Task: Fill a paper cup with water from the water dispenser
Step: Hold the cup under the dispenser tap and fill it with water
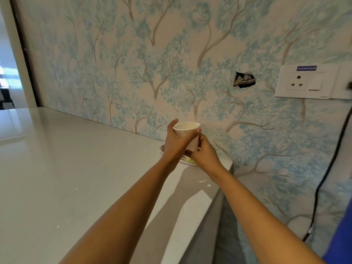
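Observation:
A white paper cup (185,128) is held upright above the far right corner of the counter, close to the wallpapered wall. My left hand (176,143) wraps around its upper part, thumb near the rim. My right hand (204,153) grips the lower part of the cup from the right; it may be the bottom cup of a small stack, which I cannot tell. Under both hands lies a plate (187,161), mostly hidden. The inside of the cup is not visible. No water dispenser is in view.
The pale counter (66,168) runs left and toward me, with its right edge (219,197) dropping to a gap beside the wall. A white socket and switch panel (306,82) and a hole in the wall (244,80) are on the right. A black cable (327,168) hangs down there, with a blue object (341,239) at the lower right.

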